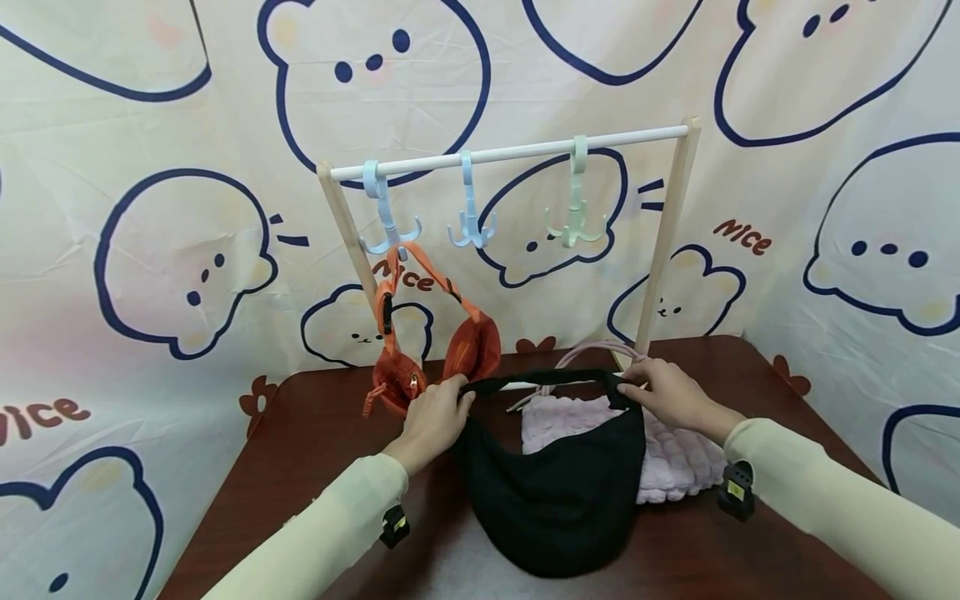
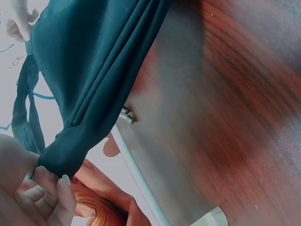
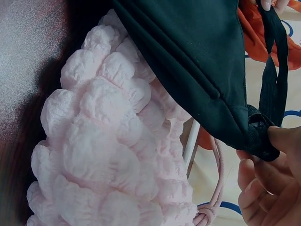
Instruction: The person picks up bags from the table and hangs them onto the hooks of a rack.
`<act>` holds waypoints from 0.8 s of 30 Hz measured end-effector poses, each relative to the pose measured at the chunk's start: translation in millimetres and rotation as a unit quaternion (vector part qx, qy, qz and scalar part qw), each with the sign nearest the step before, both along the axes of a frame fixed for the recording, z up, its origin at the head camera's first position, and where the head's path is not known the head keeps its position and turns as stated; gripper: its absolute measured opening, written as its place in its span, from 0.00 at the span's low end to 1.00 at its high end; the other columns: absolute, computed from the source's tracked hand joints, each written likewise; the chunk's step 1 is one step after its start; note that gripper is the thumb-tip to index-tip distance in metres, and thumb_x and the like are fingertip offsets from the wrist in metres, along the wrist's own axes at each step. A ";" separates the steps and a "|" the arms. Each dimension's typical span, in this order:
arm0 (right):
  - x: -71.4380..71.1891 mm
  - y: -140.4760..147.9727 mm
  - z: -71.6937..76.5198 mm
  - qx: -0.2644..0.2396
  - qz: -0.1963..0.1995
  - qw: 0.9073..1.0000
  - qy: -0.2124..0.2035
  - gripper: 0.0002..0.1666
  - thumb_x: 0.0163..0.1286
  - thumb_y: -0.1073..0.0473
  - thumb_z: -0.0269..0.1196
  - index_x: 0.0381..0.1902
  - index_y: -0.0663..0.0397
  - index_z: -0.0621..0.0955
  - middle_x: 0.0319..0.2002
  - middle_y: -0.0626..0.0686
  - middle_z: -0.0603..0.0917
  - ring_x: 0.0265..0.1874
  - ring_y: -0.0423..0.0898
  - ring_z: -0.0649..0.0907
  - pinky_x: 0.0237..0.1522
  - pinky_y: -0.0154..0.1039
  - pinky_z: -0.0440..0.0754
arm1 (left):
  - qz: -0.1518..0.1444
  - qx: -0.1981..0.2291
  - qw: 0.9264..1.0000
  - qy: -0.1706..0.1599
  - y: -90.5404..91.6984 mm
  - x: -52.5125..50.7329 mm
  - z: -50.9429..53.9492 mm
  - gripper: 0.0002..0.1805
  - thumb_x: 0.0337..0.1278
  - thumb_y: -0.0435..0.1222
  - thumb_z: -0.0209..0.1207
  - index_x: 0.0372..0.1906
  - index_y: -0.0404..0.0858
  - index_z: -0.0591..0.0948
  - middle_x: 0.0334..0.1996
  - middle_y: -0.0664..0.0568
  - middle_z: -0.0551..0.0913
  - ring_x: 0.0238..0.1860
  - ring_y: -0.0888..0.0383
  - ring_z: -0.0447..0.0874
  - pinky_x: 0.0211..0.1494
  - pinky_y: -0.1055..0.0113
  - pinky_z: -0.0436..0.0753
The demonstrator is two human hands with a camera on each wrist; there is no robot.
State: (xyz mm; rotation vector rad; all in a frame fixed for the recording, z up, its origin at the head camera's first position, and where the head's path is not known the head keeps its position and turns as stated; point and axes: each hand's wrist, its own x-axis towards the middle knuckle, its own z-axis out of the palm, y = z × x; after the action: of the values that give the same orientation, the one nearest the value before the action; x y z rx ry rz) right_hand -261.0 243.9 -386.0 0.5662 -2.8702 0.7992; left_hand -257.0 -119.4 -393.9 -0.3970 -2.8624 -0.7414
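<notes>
Black bag (image 1: pixel 555 492) is held up by both hands over the front middle of the table (image 1: pixel 300 467), body sagging in a rounded curve, strap (image 1: pixel 547 377) along the top between the hands. Can't tell if its bottom touches the wood. Left hand (image 1: pixel 435 417) pinches the bag's left upper corner, fingers curled in at the strap end. Right hand (image 1: pixel 671 396) pinches the right upper corner, thumb against the bunched strap end.

Pink puffy bag (image 1: pixel 678 454) lies on the table behind and right of the black one, partly covered by it; its cord handles (image 1: pixel 592 346) arch up near the rack's right post. Orange bag (image 1: pixel 472 346) hangs by its strap from the left blue hook (image 1: pixel 384 208), lower part just beside the left hand.

Rack behind: white rail (image 1: pixel 517 152) on pale wooden posts, also carrying a middle blue hook (image 1: pixel 470 208) and a green hook (image 1: pixel 576 192). Table is dark reddish brown, grained. Cartoon-bear backdrop (image 1: pixel 60 250) behind and at the sides. Pale sleeves, small black device at each wrist.
</notes>
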 end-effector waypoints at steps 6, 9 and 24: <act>2.8 0.8 2.8 0.001 0.001 1.000 0.005 0.09 0.73 0.59 0.62 0.43 0.56 0.87 0.41 0.56 0.90 0.38 0.48 0.87 0.41 0.50 0.85 | -0.003 0.007 1.000 0.015 -1.4 4.0 1.9 0.08 0.74 0.41 0.56 0.43 0.41 0.81 0.21 0.53 0.74 0.20 0.56 0.73 0.24 0.63 0.67; 4.7 0.7 4.6 0.001 0.001 1.000 0.007 0.09 0.73 0.59 0.62 0.44 0.57 0.87 0.41 0.56 0.89 0.38 0.47 0.87 0.40 0.49 0.85 | -0.004 0.008 1.000 0.018 -1.5 5.6 2.7 0.08 0.74 0.42 0.56 0.43 0.42 0.81 0.21 0.53 0.75 0.21 0.57 0.73 0.24 0.63 0.68; 11.8 -1.5 11.6 -0.009 -0.004 1.000 0.006 0.10 0.73 0.58 0.63 0.45 0.56 0.87 0.41 0.55 0.89 0.35 0.44 0.86 0.38 0.45 0.84 | -0.010 0.025 0.999 0.031 -4.8 14.1 5.1 0.07 0.74 0.42 0.56 0.43 0.44 0.79 0.19 0.54 0.73 0.19 0.57 0.72 0.25 0.63 0.68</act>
State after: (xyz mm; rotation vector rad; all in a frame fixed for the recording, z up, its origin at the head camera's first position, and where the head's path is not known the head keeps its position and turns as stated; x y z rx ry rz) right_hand -249.2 242.5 -374.3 0.5561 -2.8506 0.8159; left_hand -242.9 -124.2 -388.8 -0.4338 -2.7810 -0.7869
